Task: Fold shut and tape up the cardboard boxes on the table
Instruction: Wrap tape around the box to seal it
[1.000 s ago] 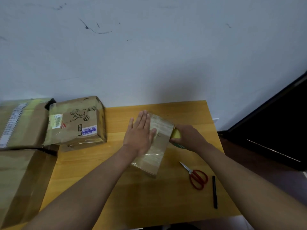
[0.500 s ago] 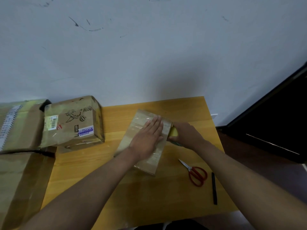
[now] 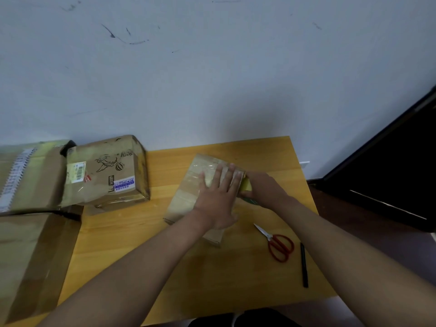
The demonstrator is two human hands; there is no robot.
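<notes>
Left hand (image 3: 217, 197): open, fingers straight and spread, palm flat on top of the small box (image 3: 188, 194), pressing the tape down.
Right hand (image 3: 264, 190): curled round a yellow tape roll (image 3: 246, 185) at the box's right edge; roll mostly hidden.
Box: mid-bench (image 3: 132, 237), closed, top glossy with clear tape, lying askew to the bench edge.
Handling (judged): light, stiff card; the taped top looks slick, so a flat palm may slide. Better to hold by the bare side walls or corners, and press over the seam.
Tools: red scissors (image 3: 279, 244) and a black pen (image 3: 303, 265) near the box's right, apart from it.
Other boxes: printed box (image 3: 106, 173) at bench left, already taped; larger cartons (image 3: 26, 232) beyond it.
</notes>
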